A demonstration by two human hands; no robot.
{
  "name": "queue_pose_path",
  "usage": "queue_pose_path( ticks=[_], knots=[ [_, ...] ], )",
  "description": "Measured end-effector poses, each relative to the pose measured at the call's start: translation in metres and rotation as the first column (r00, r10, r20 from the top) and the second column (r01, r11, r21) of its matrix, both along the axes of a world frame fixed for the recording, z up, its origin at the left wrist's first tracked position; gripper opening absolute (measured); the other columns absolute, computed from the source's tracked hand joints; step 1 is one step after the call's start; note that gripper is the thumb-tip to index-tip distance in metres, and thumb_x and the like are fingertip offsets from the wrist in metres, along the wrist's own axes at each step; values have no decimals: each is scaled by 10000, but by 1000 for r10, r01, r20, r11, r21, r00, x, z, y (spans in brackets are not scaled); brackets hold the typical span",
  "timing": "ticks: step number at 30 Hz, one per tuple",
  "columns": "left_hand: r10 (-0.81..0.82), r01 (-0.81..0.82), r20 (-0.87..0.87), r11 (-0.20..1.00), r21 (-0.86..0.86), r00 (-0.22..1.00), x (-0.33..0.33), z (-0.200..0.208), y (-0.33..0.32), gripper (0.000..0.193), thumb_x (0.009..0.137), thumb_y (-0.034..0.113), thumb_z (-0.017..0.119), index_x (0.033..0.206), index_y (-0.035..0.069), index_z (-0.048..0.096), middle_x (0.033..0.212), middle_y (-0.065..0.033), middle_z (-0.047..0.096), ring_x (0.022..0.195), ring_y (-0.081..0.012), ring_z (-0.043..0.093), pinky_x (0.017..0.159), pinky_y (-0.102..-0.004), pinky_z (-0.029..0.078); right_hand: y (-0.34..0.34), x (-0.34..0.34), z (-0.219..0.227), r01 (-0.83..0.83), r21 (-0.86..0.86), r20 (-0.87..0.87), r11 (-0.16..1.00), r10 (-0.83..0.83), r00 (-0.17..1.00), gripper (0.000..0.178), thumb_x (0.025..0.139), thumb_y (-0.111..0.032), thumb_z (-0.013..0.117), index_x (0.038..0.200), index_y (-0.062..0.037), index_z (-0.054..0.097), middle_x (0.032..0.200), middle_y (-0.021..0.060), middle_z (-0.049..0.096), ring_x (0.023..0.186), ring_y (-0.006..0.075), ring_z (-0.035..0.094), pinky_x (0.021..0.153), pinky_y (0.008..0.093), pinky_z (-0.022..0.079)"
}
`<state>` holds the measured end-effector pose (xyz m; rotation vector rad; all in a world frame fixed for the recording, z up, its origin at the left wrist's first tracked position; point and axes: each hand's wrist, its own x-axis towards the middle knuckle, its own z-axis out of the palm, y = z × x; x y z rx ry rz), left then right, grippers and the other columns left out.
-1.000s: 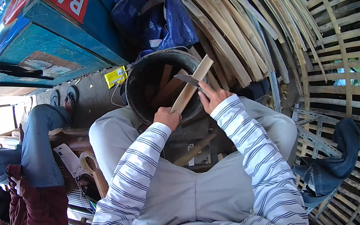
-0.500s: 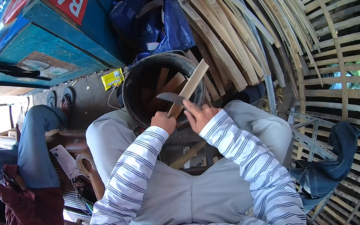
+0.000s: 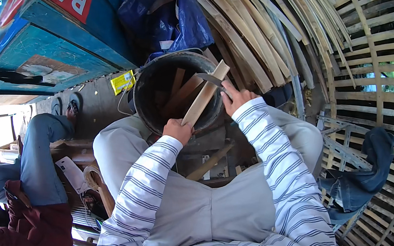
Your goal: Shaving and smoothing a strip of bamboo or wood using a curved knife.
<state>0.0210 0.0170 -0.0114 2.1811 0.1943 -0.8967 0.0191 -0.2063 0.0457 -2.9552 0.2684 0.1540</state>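
My left hand [image 3: 178,131] is closed round the lower end of a flat bamboo strip [image 3: 204,97], which slants up and away over a black bucket [image 3: 138,94]. In my right hand [image 3: 236,99] is a knife [image 3: 209,78], its dark curved blade lying across the strip near the upper end. The knife's handle is mostly hidden by my fingers. Inside the bucket lean several brown pieces of wood or bamboo [image 3: 184,93]. The bucket stands just beyond my knees, between my legs.
Long bamboo strips [image 3: 252,34] are piled beyond the bucket. A blue plastic bag [image 3: 181,28] lies behind it, and a teal wooden box [image 3: 67,33] stands at the left. A yellow packet [image 3: 122,82] is beside the bucket. Another person's leg [image 3: 45,161] is at lower left.
My right hand has moved the knife up and away along the strip, from near my left hand to close to the far end. The left hand keeps its hold.
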Motion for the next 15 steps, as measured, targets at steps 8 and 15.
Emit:
queue_pose_path(
  ticks=[8,15],
  knots=[
    [-68,74,-41,986,147,997,-2,-2,5,340,796,262,577,1031,57,709,1005,-219,676,984,-370,641,936,-400,477,41,-28,27,-296,65,-19,953,298,954,390,889,-376,587,1269,-290,570,668,212,633,622,384,661,568,492,537],
    [-16,9,78,996,85,997,-2,-12,3,244,861,218,561,783,38,706,632,-94,652,535,-207,644,585,-349,525,19,-5,12,-49,31,-66,998,51,997,393,909,-415,541,1287,-312,557,703,206,650,659,409,661,627,520,535]
  ],
)
